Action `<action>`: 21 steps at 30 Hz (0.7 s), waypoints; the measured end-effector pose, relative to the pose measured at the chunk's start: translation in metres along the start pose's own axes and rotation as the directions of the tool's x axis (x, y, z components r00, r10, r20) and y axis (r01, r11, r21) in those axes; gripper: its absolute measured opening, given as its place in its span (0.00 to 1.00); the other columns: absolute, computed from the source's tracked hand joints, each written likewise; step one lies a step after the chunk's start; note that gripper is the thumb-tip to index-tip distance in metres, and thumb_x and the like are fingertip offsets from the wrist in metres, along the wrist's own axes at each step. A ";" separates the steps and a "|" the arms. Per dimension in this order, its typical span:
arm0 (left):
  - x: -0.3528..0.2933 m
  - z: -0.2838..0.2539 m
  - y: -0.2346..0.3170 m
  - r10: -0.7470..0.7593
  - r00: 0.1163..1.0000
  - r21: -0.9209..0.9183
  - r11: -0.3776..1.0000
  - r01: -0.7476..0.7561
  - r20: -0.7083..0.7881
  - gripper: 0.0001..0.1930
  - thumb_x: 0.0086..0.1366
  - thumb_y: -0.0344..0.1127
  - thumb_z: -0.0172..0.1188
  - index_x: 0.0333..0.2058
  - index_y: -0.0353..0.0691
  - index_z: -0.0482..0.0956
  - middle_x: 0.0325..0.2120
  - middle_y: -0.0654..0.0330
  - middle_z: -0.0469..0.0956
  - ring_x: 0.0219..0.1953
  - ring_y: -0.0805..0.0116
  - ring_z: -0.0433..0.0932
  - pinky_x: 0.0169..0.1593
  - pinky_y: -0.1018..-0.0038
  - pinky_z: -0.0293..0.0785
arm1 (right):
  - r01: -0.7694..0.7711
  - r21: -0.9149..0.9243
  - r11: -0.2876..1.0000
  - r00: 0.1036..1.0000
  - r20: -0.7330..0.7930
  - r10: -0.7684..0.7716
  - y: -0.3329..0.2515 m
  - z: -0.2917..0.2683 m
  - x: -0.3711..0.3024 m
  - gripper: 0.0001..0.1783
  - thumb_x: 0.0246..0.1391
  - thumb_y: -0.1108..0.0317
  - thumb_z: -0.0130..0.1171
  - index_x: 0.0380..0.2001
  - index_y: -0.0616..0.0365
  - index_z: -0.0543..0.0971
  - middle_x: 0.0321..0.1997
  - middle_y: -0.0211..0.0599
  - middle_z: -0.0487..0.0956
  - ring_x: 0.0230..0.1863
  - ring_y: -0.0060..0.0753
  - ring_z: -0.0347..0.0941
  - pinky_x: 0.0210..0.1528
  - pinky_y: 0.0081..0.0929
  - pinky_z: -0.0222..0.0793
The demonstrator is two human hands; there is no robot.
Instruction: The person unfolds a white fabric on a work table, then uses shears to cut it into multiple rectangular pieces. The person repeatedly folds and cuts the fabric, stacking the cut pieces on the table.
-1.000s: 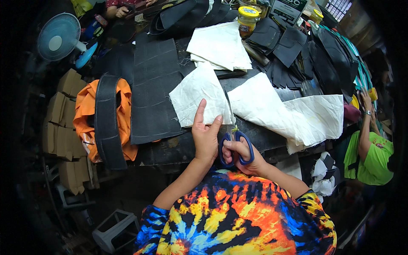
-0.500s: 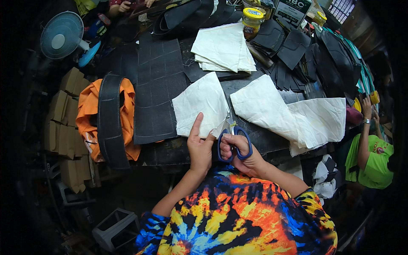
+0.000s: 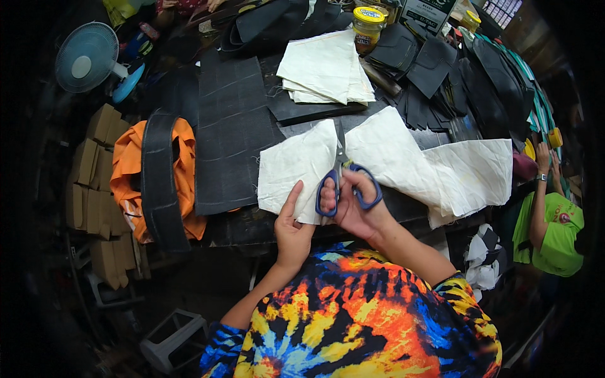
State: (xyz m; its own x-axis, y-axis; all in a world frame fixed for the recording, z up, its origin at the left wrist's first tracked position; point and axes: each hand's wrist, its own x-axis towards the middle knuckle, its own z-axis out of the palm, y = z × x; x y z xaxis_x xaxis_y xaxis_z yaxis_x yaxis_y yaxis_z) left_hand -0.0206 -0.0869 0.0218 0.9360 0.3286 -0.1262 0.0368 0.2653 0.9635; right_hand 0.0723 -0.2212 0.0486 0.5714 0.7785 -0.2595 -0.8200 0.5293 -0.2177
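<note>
My left hand grips the lower edge of a white cloth piece, its index finger lying on top of the cloth. In my right hand is a pair of scissors with blue handles, fingers through one loop and thumb through the other. The handles are spread apart. The scissor blades point away from me along the cloth's right edge, partly hidden by it. A second, larger white cloth lies crumpled on the dark table to the right of the scissors.
Beyond lie a stack of white cloth pieces and a lidded jar. Marked black sheet material and an orange cloth bundle are at left. Black cut pieces pile up at right. A co-worker in green stands far right.
The scissor handles have spread wider, and the blades have moved farther from me. The cloth piece has shifted and turned slightly, coming a little nearer. My left hand has lowered slightly.
</note>
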 end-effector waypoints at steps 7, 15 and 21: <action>-0.006 -0.001 0.001 0.058 0.997 0.017 0.998 -0.058 0.044 0.35 0.61 0.15 0.57 0.67 0.33 0.58 0.54 0.55 0.74 0.54 0.71 0.74 0.57 0.77 0.70 | 0.037 -0.096 0.995 0.992 -0.115 -0.048 -0.002 0.001 0.006 0.12 0.61 0.59 0.57 0.32 0.57 0.74 0.28 0.30 0.74 0.29 0.23 0.70 0.38 0.21 0.69; -0.012 -0.005 0.003 0.068 0.996 0.026 0.997 -0.069 0.055 0.35 0.61 0.16 0.59 0.67 0.32 0.58 0.56 0.53 0.72 0.55 0.69 0.74 0.59 0.76 0.69 | 0.069 -0.087 0.994 0.988 -0.135 -0.080 -0.003 0.004 0.004 0.12 0.62 0.60 0.59 0.30 0.56 0.73 0.25 0.27 0.71 0.26 0.20 0.67 0.32 0.18 0.66; -0.002 -0.024 0.057 0.191 0.981 0.278 0.943 -0.186 0.006 0.32 0.60 0.18 0.60 0.64 0.29 0.63 0.59 0.49 0.70 0.58 0.66 0.72 0.60 0.73 0.67 | 0.053 -0.260 0.964 0.994 -0.080 -0.076 -0.018 -0.002 -0.022 0.14 0.63 0.57 0.58 0.28 0.53 0.71 0.23 0.25 0.69 0.25 0.19 0.65 0.30 0.18 0.61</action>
State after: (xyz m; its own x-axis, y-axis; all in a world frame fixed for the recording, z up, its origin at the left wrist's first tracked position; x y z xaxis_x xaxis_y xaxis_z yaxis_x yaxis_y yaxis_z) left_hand -0.0292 -0.0507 0.0711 0.9277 0.3681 0.0620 -0.0416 -0.0629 0.9972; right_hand 0.0747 -0.2486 0.0566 0.6327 0.7066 -0.3170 -0.7524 0.4638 -0.4678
